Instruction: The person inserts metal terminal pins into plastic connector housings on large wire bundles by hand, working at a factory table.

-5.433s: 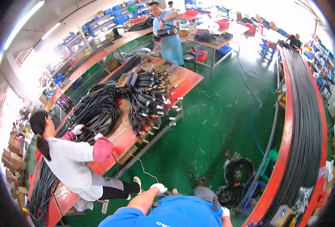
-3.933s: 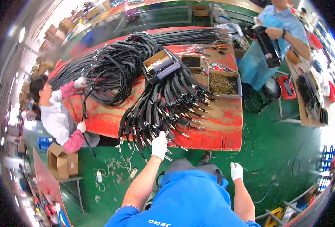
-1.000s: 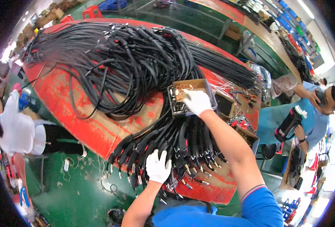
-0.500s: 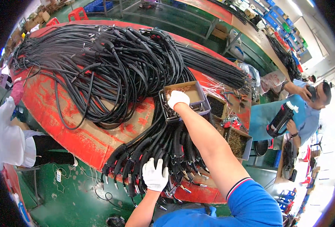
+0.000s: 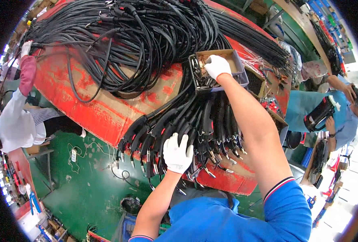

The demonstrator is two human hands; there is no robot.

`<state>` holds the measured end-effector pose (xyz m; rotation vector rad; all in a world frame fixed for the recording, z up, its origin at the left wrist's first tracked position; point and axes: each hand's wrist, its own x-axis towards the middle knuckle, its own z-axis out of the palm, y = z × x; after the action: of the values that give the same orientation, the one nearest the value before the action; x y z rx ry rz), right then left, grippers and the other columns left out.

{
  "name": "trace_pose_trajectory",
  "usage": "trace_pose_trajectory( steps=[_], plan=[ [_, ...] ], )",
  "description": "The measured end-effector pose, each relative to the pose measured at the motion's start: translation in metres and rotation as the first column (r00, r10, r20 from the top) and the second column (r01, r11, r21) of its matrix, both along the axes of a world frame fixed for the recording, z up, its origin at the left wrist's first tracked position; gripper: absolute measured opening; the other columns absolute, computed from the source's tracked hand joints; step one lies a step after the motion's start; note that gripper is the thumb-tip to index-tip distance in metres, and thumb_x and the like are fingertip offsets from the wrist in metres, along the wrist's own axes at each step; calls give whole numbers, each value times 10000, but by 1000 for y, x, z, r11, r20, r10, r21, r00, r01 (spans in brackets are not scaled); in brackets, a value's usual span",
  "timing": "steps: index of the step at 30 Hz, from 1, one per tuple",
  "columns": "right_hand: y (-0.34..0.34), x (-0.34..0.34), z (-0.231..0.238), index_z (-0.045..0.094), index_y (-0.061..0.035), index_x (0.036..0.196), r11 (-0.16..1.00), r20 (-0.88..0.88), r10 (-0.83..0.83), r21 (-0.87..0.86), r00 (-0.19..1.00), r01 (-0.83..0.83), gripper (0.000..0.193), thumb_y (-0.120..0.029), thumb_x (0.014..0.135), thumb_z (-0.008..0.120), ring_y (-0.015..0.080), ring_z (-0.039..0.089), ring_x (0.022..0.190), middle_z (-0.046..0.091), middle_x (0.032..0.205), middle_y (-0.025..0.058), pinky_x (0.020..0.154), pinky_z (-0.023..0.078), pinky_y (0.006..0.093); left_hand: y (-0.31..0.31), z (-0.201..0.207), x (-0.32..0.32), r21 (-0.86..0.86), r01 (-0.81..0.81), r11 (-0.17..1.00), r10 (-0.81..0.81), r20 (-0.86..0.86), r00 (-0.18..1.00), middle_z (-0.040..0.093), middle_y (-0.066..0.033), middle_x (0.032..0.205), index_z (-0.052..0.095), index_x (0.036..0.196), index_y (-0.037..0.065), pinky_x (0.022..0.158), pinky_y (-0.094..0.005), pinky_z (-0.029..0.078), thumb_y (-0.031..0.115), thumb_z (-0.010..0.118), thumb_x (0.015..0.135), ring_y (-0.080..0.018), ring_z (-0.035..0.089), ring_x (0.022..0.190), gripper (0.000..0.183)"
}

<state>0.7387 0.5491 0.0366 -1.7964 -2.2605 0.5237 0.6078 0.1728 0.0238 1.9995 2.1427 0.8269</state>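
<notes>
In the head view, we spread our left hand (image 5: pixel 178 154) over the fanned black cable ends (image 5: pixel 208 121) at the near edge of the table (image 5: pixel 102 126), perhaps steadying them. Our right hand (image 5: pixel 218 67) dips into the box (image 5: pixel 236 62) on their far side, seemingly placed for easy reach; we cannot tell whether it pinches the copper-coloured parts (image 5: pixel 203 64).

Could not make out fingertips of right hand (image 5: pixel 218 66) in divided box (image 5: pixel 234 62), nor verify grip on copper-coloured pieces (image 5: pixel 202 64) beneath. Could not identify silvery pieces (image 5: pixel 205 82) at near side of box; too small. Could not trace black cables (image 5: pixel 207 121) beneath left hand (image 5: pixel 178 154). Noted cable pile (image 5: pixel 154 44) cut off at upper edge, blue shirt (image 5: pixel 211 220) cut off at lower edge. Noted 1 co-worker (image 5: pixel 18 123) partly lost at left edge.
</notes>
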Motion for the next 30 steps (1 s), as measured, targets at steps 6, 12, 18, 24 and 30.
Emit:
trace_pose_trajectory(
  steps=[6, 12, 18, 24, 30],
  plan=[
    [-12, 8, 33, 726, -63, 993, 983, -177, 69, 181, 982, -36, 232, -199, 826, 641, 335, 685, 997, 731, 1005, 167, 903, 531, 397, -1, 1, 2, 1, 2, 1000, -2, -32, 999, 595, -255, 1279, 672, 1244, 98, 1005, -527, 460, 306, 746, 803, -422, 579, 1110, 493],
    [-108, 43, 102, 685, 6, 1075, 987, -530, -14, 131, 848, 98, 231, -98, 875, 635, 179, 690, 870, 735, 987, 114, 817, 536, 307, -4, 5, 2, -52, -2, 999, 0, -35, 999, 594, -261, 1287, 668, 1240, 94, 1019, -531, 449, 301, 743, 805, -430, 569, 1133, 488],
    [-263, 145, 84, 683, 5, 1071, 891, -732, -452, -401, 509, 215, 186, -14, 893, 636, 117, 633, 733, 688, 879, 46, 701, 537, 275, -6, 12, 6, -139, 23, 990, -19, 35, 999, 583, -254, 1317, 636, 1275, 76, 1037, -531, 435, 280, 736, 827, -441, 558, 1153, 502],
    [-401, 205, 40, 663, -11, 1113, 636, -629, -771, -749, 104, 184, 212, -40, 903, 672, 149, 664, 750, 700, 915, 56, 703, 563, 295, -29, 21, 15, -46, -125, 991, 128, 87, 988, 556, -239, 1368, 627, 1266, 24, 1097, -496, 392, 204, 674, 912, -417, 519, 1263, 400],
    [-439, 207, 54, 603, 6, 1246, 700, -698, -714, -714, 48, 29, 341, -55, 922, 689, 175, 677, 928, 663, 1099, 77, 829, 611, 358, -56, 36, 48, -25, -139, 990, 141, 175, 974, 572, -216, 1352, 623, 1264, 16, 1113, -456, 398, 190, 635, 961, -379, 531, 1265, 349]
  ],
)
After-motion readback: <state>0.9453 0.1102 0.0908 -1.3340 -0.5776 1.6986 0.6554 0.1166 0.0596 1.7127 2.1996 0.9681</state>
